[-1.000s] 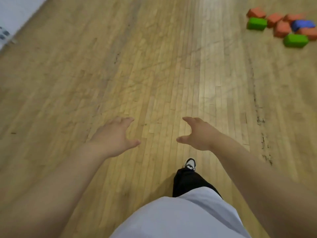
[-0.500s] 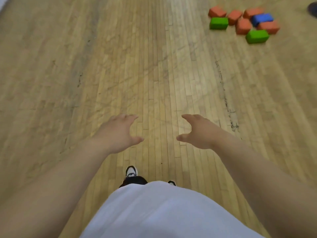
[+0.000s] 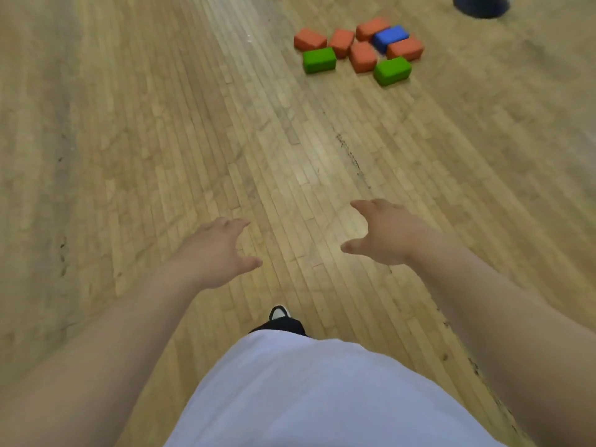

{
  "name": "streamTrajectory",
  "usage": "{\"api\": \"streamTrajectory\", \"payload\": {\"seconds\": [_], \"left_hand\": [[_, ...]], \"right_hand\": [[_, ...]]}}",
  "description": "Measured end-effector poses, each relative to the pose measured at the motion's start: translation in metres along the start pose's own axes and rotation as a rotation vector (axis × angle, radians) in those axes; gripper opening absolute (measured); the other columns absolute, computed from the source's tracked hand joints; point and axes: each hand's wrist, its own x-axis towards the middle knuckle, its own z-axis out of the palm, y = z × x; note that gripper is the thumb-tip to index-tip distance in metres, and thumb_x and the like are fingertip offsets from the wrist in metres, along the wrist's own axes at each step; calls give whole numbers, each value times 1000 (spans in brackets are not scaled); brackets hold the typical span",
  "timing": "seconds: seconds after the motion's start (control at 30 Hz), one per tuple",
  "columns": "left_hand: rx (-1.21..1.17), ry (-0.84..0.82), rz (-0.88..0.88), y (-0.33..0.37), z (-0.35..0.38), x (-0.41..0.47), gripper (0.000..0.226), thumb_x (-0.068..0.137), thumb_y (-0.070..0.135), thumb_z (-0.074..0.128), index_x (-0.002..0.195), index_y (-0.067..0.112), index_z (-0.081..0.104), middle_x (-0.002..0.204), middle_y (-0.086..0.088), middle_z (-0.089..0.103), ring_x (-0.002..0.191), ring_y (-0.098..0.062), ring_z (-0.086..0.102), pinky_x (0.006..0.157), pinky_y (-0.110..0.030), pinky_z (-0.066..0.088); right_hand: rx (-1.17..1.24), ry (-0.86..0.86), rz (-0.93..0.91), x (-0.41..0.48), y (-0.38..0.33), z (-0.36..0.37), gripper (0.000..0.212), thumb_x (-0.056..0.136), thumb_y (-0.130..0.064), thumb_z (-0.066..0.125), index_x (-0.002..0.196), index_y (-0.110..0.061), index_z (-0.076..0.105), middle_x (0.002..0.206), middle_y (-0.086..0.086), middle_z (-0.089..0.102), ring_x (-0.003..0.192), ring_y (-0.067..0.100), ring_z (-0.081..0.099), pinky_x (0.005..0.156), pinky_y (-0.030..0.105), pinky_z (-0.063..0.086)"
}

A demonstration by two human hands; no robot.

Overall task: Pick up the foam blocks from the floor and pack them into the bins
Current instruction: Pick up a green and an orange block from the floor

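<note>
While your left hand point(image 3: 214, 253) and right hand point(image 3: 385, 235) hover empty (fingers loosely spread), foam blocks point(image 3: 358, 50) sit clustered well ahead on wood floor point(image 3: 161, 124).

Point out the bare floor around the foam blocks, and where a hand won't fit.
Wide bare floor lies between the green blocks and the left hand and right hand, and all along the cluster's left. Crowded: orange blocks press round the blue block, hardly a gap.
</note>
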Motion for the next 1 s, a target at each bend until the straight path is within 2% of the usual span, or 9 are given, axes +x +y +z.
{"api": "streamTrajectory", "payload": {"seconds": [0.17,0.37,0.57,0.73,1.0], "left_hand": [[129,-15,135,38,-87,116,92,86,70,63,161,35,20,167,-4,25,150,-31,29,119,-48,32],[150,-18,220,110,-149,232,91,87,70,62,160,39,19,166,-1,25,151,-28,28,119,-50,32],[100,-3,135,188,-179,342,91,86,68,64,160,37,20,162,0,30,148,-26,31,118,-48,34],[-17,9,73,273,-220,409,91,88,68,62,160,39,17,165,2,26,150,-23,28,119,-44,32],[-106,-4,17,333,-286,520,89,88,66,63,160,39,19,164,6,25,151,-21,24,117,-43,33]], "right_hand": [[97,56,131,62,27,-63,98,83,-71,64,161,-36,15,166,2,24,149,32,27,117,55,33],[162,44,202,146,87,-125,98,84,-71,63,161,-36,14,166,1,22,150,30,26,117,52,33],[151,41,125,257,176,-204,98,84,-68,66,161,-36,15,166,1,22,150,30,26,118,54,32],[31,14,76,327,256,-308,96,85,-67,65,160,-35,15,166,3,23,149,32,28,116,53,35],[33,39,-31,451,304,-430,97,84,-66,67,160,-34,17,164,2,26,148,32,30,116,54,35]]}}
